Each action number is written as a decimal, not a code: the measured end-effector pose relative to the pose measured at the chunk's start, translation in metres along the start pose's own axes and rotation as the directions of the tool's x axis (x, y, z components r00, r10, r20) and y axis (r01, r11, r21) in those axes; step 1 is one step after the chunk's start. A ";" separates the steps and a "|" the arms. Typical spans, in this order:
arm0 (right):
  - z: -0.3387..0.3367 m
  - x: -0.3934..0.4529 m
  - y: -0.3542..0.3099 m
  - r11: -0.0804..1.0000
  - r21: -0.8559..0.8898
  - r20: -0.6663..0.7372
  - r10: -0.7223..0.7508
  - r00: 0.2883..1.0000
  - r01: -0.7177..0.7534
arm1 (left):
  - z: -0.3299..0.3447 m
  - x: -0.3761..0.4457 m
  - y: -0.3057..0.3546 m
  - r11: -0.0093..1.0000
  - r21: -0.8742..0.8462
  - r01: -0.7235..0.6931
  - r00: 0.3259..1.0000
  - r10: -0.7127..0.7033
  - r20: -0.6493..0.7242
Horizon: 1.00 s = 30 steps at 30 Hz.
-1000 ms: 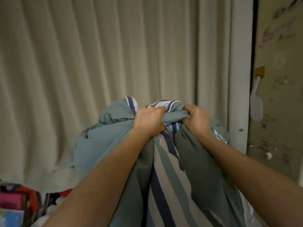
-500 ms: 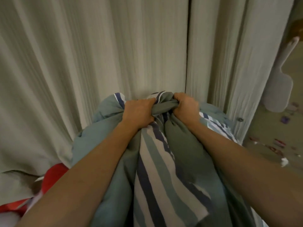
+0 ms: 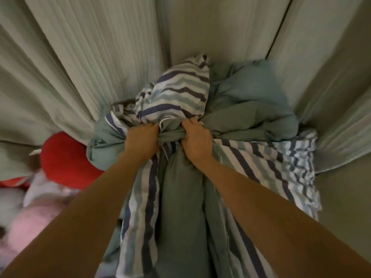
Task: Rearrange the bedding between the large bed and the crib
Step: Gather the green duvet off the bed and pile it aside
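Duvet: soft matt woven cloth, plain grey-green on one face, blue-and-white striped on the other, heavily creased. Curtain: pale matt cloth with fine vertical ribbing. Red cushion: matt, fuzzy fabric. Pink item: plush, blurred.

Pale grey-green curtains hang in long vertical pleats beyond the hands, filling the view above them and on both sides, with a dark gap between two panels up to the right. Low to the left of the hands lie a red cushion and blurred pink and white soft things. The light is dim and warm.
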State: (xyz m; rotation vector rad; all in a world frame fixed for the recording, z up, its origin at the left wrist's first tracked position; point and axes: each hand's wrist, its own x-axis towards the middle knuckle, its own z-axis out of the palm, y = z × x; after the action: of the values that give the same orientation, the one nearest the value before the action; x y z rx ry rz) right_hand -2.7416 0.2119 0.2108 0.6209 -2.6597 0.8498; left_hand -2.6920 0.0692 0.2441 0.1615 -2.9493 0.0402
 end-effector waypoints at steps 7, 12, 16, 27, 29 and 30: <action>0.078 -0.008 0.021 0.996 -0.055 0.165 0.077 0.983 -0.068 | 0.073 -0.023 -0.023 0.903 -0.316 0.290 0.819 -0.063 0.571; 0.054 -0.013 0.015 0.999 -0.002 0.314 0.048 0.948 -0.050 | 0.074 -0.058 0.025 0.920 -0.208 0.332 0.854 -0.199 0.481; -0.003 -0.036 0.020 0.960 0.242 0.360 0.045 0.932 -0.139 | 0.060 -0.048 0.032 0.931 -0.147 0.333 0.838 -0.221 0.499; -0.024 -0.105 0.103 0.883 -0.433 0.352 0.351 0.868 -0.181 | 0.066 -0.047 0.037 0.944 -0.137 0.301 0.876 -0.217 0.431; -0.021 -0.083 0.089 0.921 -0.317 0.180 0.292 0.939 -0.226 | 0.067 -0.044 0.036 0.942 -0.159 0.297 0.889 -0.212 0.406; -0.025 -0.068 0.080 0.938 -0.247 0.104 0.274 0.956 -0.242 | 0.065 -0.041 0.035 0.934 -0.186 0.304 0.895 -0.214 0.391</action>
State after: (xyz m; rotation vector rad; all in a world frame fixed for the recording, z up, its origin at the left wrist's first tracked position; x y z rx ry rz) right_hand -2.7177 0.3063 0.1660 0.2841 -2.9540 0.5610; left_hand -2.6677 0.1056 0.1718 0.5885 -3.2306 -0.4345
